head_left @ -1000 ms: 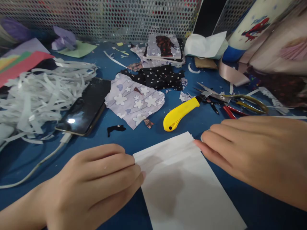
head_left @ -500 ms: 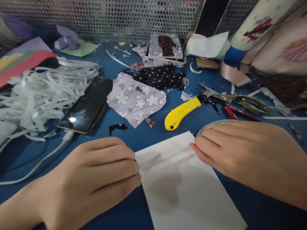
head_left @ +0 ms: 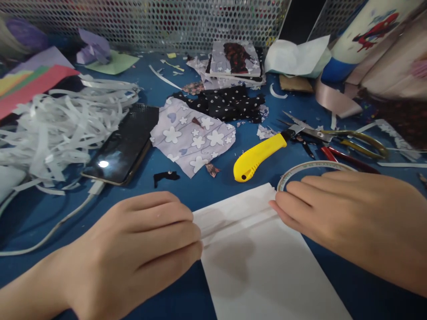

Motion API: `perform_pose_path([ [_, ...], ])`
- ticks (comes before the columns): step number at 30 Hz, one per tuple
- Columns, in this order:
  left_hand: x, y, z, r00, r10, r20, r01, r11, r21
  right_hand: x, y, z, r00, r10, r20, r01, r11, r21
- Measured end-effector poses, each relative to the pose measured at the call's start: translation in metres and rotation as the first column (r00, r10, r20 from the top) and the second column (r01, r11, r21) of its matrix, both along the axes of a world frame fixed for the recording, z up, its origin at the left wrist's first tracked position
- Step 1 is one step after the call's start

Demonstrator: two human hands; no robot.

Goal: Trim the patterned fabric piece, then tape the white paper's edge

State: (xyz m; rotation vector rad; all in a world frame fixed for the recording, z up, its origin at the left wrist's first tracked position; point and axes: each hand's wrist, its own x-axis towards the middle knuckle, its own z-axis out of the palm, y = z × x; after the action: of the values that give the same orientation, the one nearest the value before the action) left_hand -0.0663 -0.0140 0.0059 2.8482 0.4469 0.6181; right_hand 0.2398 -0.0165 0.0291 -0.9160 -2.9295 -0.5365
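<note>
A sheet of white paper [head_left: 276, 275] lies in front of me, its far edge running between my two hands. Across it, near that edge, stretches a narrow pale band that looks like a strip of tape [head_left: 240, 226]. My left hand [head_left: 147, 249] is closed in a pinch at the band's left end; its fingertips are hidden. Closed at the other end is my right hand [head_left: 333, 213], curled over a roll of tape [head_left: 293, 170] whose printed ring shows behind the knuckles. Beyond the paper rests a yellow box cutter [head_left: 256, 160].
Left of centre lie a phone [head_left: 123, 146] on a white cable and a heap of white strips [head_left: 66, 129]. Patterned scraps [head_left: 196, 138] and black dotted fabric [head_left: 227, 104] sit farther back. Scissors [head_left: 316, 131] and red-handled pliers [head_left: 347, 158] are behind my right hand.
The view has shifted slightly, so most things sit a little to the right. More of the tape ring shows behind my right hand. Both hands stay closed at the paper's far edge.
</note>
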Motion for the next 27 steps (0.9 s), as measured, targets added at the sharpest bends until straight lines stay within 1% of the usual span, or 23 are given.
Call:
perform_pose_path([
  [4, -0.0004, 0.0011, 0.0016, 0.998, -0.055, -0.016, 0.055, 0.998, -0.022, 0.0001, -0.0014, -0.0007, 1.000, 0.000, 0.007, 0.000, 1.000, -0.011],
  [7, -0.0010, 0.0015, 0.0000, 0.997, -0.069, -0.020, 0.069, 0.997, -0.017, -0.0004, -0.0016, -0.0028, 1.000, 0.000, 0.014, 0.000, 1.000, -0.009],
  [10, -0.0004, 0.0009, -0.0017, 1.000, -0.030, -0.002, 0.030, 0.999, -0.039, -0.0005, -0.0014, -0.0048, 1.000, 0.008, 0.010, -0.008, 1.000, 0.004],
  [13, 0.0012, 0.0009, -0.0010, 0.999, -0.036, 0.006, 0.036, 0.997, -0.066, -0.0001, -0.0013, -0.0053, 1.000, 0.006, 0.024, -0.006, 1.000, 0.003],
  [17, 0.0027, 0.0010, 0.0011, 0.999, -0.045, 0.018, 0.047, 0.996, -0.071, -0.0027, -0.0014, -0.0046, 1.000, -0.011, 0.010, 0.010, 0.999, 0.040],
  [19, 0.0025, -0.0003, 0.0009, 0.999, -0.027, 0.025, 0.029, 0.996, -0.084, -0.0056, -0.0015, -0.0045, 1.000, -0.019, 0.010, 0.018, 0.998, 0.055],
  [23, 0.0003, -0.0041, -0.0029, 0.999, 0.037, -0.001, -0.037, 0.994, -0.104, -0.0082, -0.0028, -0.0050, 1.000, -0.015, 0.022, 0.014, 0.998, 0.068],
  [27, -0.0024, -0.0067, -0.0066, 0.999, 0.049, -0.001, -0.049, 0.996, -0.078, -0.0057, -0.0046, -0.0047, 0.999, -0.011, 0.034, 0.009, 0.998, 0.070],
])
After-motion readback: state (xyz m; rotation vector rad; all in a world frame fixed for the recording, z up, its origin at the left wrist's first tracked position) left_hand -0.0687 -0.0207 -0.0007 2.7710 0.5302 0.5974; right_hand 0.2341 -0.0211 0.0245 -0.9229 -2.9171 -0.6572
